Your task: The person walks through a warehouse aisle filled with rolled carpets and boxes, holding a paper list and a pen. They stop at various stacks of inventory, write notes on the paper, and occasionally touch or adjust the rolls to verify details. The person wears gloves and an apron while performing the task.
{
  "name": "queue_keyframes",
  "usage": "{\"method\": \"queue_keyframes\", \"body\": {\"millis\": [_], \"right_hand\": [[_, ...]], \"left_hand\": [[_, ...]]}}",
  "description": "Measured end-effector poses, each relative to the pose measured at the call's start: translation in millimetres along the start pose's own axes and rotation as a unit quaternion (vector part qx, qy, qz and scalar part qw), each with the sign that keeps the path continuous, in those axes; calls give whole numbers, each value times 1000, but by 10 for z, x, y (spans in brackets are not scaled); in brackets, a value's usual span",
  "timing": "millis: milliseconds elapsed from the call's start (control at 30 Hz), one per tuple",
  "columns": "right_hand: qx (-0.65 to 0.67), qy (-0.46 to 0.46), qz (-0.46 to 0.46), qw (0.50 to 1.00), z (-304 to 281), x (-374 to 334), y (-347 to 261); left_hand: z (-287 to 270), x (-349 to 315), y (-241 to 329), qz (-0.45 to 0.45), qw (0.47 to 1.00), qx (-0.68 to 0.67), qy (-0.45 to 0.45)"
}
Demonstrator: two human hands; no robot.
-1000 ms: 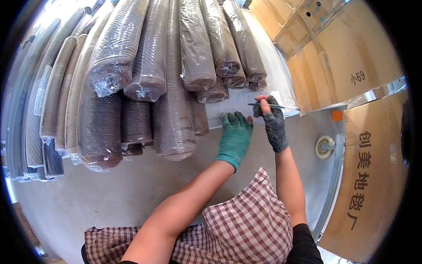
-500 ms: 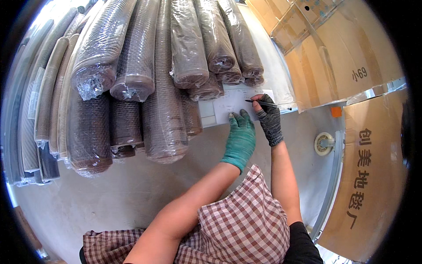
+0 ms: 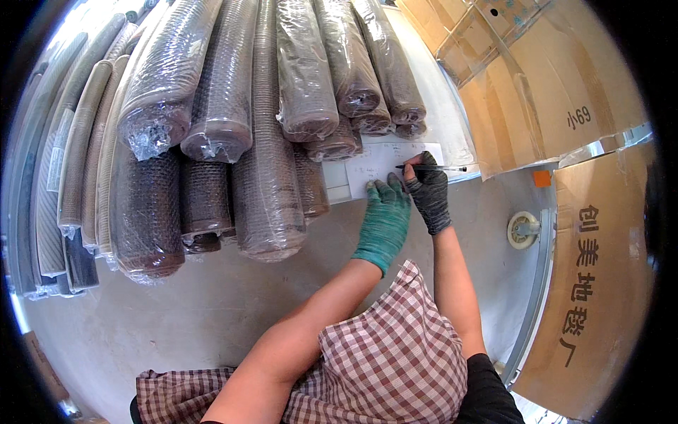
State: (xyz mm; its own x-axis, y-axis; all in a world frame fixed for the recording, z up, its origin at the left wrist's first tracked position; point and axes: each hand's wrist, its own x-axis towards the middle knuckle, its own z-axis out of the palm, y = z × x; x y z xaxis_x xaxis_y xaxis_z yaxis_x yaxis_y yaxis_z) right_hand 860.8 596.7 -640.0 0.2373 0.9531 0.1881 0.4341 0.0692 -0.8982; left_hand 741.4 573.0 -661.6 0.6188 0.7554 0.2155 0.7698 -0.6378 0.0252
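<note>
A white sheet of paper (image 3: pixel 361 169) with handwriting lies on a pale surface, at the front ends of the wrapped rolls. My left hand (image 3: pixel 385 220), in a green knit glove, rests on the sheet's near edge with its fingers stretched out. In a dark grey glove with bare fingertips, my right hand (image 3: pixel 429 192) grips a slim black pen (image 3: pixel 446 168). The pen points left, its tip at the paper, and its back end sticks out to the right. My right palm covers the sheet's right part.
Plastic-wrapped brown carpet rolls (image 3: pixel 268 205) are stacked at the left and centre. Thinner grey rolls (image 3: pixel 74 169) stand at the far left. Large cardboard boxes (image 3: pixel 586 283) rise at the right, near a pale caster wheel (image 3: pixel 522 230). Grey floor (image 3: pixel 212 318) lies below.
The pen has swung from slanting down to the right to nearly level. My right hand has shifted slightly on the paper; my left hand stays on the sheet.
</note>
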Motion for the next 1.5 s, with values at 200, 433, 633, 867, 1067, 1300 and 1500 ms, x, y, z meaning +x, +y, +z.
{"method": "queue_keyframes", "body": {"millis": [200,433,633,867,1067,1300,1500], "right_hand": [[-28,-8,-2,1000,-26,7,23],[-57,-12,-32,998,-60,10,75],[1,-16,46,999,-49,-4,-11],[-33,6,8,999,-53,3,-29],[-23,-7,32,999,-52,-2,-60],[-3,-3,7,1000,-26,-11,-56],[-25,-7,14,1000,-50,-2,-50]], "left_hand": [[-9,-6,-1,-1,1000,-9,-1],[-19,23,7,-4,1000,-11,4],[9,22,27,-7,1000,-1,14],[-2,18,16,0,1000,6,16],[-10,17,4,-1,1000,7,10],[1,22,6,-6,1000,6,5],[-8,20,9,-2,1000,0,6]]}}
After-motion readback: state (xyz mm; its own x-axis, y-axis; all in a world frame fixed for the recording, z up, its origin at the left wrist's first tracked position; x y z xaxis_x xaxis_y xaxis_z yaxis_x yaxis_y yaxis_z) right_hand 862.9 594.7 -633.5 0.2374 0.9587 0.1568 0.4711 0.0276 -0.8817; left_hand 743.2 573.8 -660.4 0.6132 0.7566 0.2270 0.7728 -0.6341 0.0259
